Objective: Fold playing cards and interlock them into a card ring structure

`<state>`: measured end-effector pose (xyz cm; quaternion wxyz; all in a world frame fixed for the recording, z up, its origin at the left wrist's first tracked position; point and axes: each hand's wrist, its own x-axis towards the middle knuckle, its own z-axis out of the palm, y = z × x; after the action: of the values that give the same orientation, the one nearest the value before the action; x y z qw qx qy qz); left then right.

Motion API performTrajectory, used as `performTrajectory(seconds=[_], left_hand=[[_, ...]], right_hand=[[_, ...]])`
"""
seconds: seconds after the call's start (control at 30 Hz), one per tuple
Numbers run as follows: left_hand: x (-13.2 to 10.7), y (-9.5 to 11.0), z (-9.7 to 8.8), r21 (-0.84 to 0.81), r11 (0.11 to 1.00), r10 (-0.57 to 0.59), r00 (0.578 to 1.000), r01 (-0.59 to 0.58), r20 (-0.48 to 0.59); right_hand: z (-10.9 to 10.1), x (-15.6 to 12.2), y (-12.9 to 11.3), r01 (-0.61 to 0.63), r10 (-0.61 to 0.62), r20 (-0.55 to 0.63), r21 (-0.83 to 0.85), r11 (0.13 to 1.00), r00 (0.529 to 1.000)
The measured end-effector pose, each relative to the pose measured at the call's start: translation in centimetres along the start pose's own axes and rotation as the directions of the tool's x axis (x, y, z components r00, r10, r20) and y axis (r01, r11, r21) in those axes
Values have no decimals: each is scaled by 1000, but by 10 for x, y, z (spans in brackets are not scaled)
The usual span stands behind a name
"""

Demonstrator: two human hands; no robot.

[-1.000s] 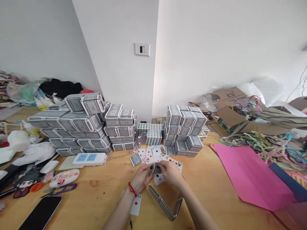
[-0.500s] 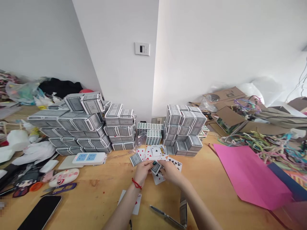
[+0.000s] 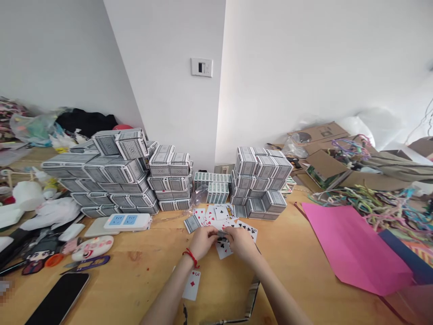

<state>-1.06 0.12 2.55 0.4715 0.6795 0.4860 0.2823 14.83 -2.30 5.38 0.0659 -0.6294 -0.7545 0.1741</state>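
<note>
In front of me my left hand [image 3: 202, 243], with a red cord at the wrist, and my right hand [image 3: 242, 244] meet over loose cards. Their fingers pinch a small grey-patterned playing card [image 3: 222, 234] between them; its exact shape is mostly hidden. Beneath and behind the hands lie face-up playing cards [image 3: 221, 212], and one card lies back up [image 3: 191, 223] beside them. A three of diamonds [image 3: 192, 285] rests under my left forearm. Close to my right forearm is a thin bent strip [image 3: 252, 295], partly cut off by the lower edge.
Blocks of boxed-together cards are stacked at left [image 3: 115, 174], centre-left [image 3: 170, 178] and right [image 3: 261, 180]. Green-patterned packs [image 3: 217, 192] stand between. A power strip [image 3: 128, 221], scissors [image 3: 90, 263] and phone [image 3: 58, 301] lie left; pink paper [image 3: 352, 243] and coloured pipe cleaners [image 3: 372, 205] right.
The card between my fingers has tilted and shows less of its back. The bent strip appears lower and its angle differs. More of the three of diamonds shows.
</note>
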Motion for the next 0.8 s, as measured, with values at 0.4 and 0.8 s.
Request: performTrajectory(seconds=[0.4, 0.8], left_hand=[[-9, -11, 11, 342, 935, 113, 993, -99, -22], [-16, -25, -22, 665, 725, 193, 876, 176, -442]], right_hand=[[-6, 0, 1, 2, -1, -15, 55, 999, 1000], [-11, -3, 1, -28, 8, 84, 240, 970, 996]])
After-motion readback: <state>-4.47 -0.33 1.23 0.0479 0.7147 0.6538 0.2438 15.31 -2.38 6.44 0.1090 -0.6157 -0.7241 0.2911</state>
